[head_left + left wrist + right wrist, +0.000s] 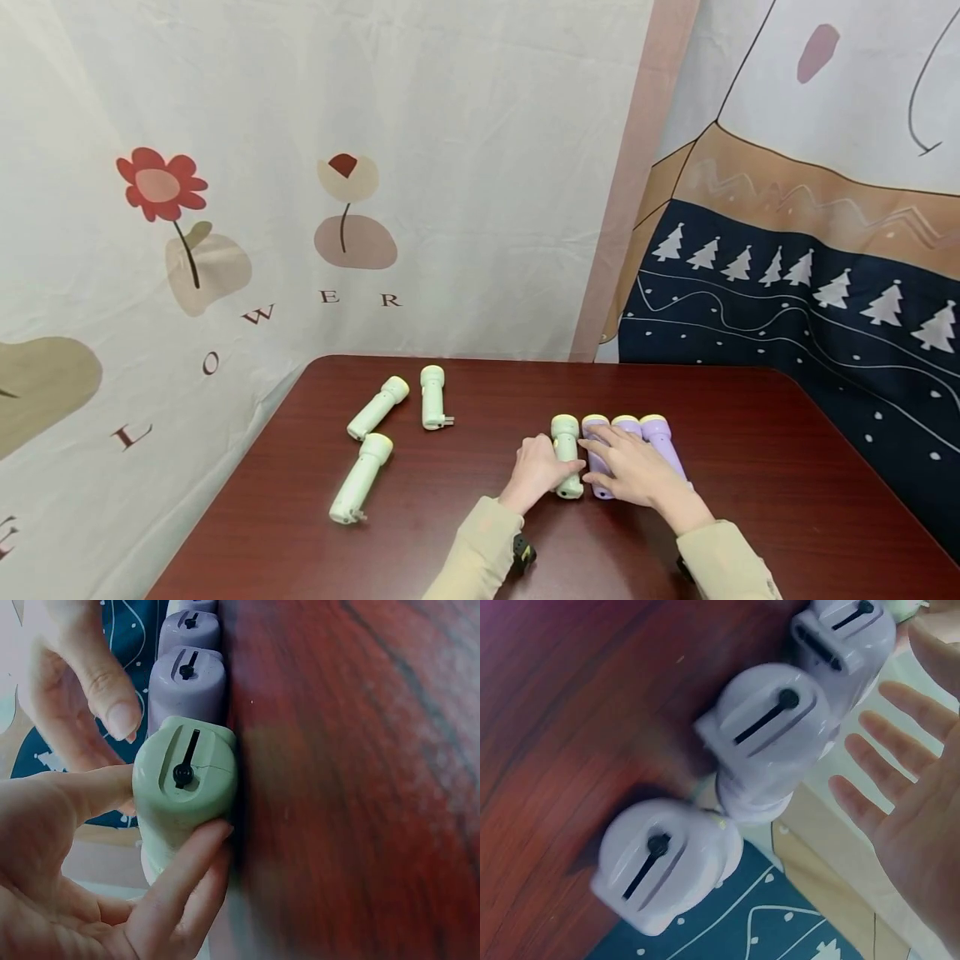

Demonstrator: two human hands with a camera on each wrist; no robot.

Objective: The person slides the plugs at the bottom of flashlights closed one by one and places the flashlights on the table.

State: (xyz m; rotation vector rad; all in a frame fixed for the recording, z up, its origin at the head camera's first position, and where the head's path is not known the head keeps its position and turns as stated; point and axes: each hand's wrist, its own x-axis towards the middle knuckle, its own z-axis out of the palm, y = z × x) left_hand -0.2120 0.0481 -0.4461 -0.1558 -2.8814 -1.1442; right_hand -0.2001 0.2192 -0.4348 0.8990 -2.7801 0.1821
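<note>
My left hand (537, 471) grips a light green flashlight (567, 450) that lies on the table beside a row of purple flashlights. In the left wrist view, thumb and fingers wrap the green flashlight (186, 769), whose end carries a black slider in a slot. My right hand (637, 467) spreads its fingers over the purple flashlights, partly hiding them. The nearest purple flashlight (597, 458) lies right next to the green one, and the outermost purple flashlight (662, 437) slants at the row's right end. In the right wrist view, the right hand (911, 780) has straight fingers above the purple flashlights (772, 727).
At the left of the dark red wooden table (450, 533) lie a slanted green flashlight (377, 408), an upright-pointing green flashlight (432, 397) with prongs out, and another green flashlight (360, 479) nearer the front. A printed cloth (480, 167) hangs behind the table.
</note>
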